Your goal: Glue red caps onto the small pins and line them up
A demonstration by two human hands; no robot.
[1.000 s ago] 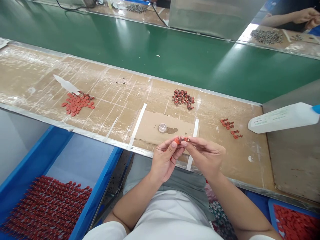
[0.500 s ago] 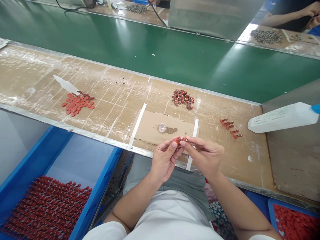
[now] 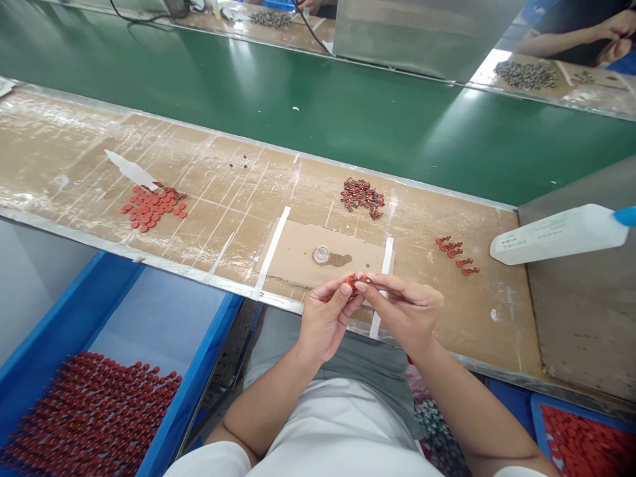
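My left hand (image 3: 322,324) pinches a small red disc (image 3: 350,282) between thumb and fingertips, just above the worktable's front edge. My right hand (image 3: 408,310) meets it there, closed on a small red-and-black figure piece (image 3: 366,279) that touches the disc or lies right against it; fingertips hide most of both. Beyond the hands, a small clear round dish (image 3: 321,254) sits on a taped cardboard sheet (image 3: 298,242), beside a wet stain. A pile of red-and-black figure pieces (image 3: 362,197) lies behind the sheet. Loose red discs (image 3: 149,211) are heaped at the left.
Several joined red pieces (image 3: 453,248) lie at right near a white bottle (image 3: 561,233) with a blue cap. A blue tray (image 3: 163,311) at lower left holds rows of red pieces; another bin (image 3: 537,424) is at lower right. A green belt (image 3: 238,93) runs behind; a co-worker's hands (image 3: 616,36) show beyond.
Both hands stay nearly still, with the pieces held together at the fingertips. White specks on the green belt have shifted left. The co-worker's hands at the upper right have moved slightly.
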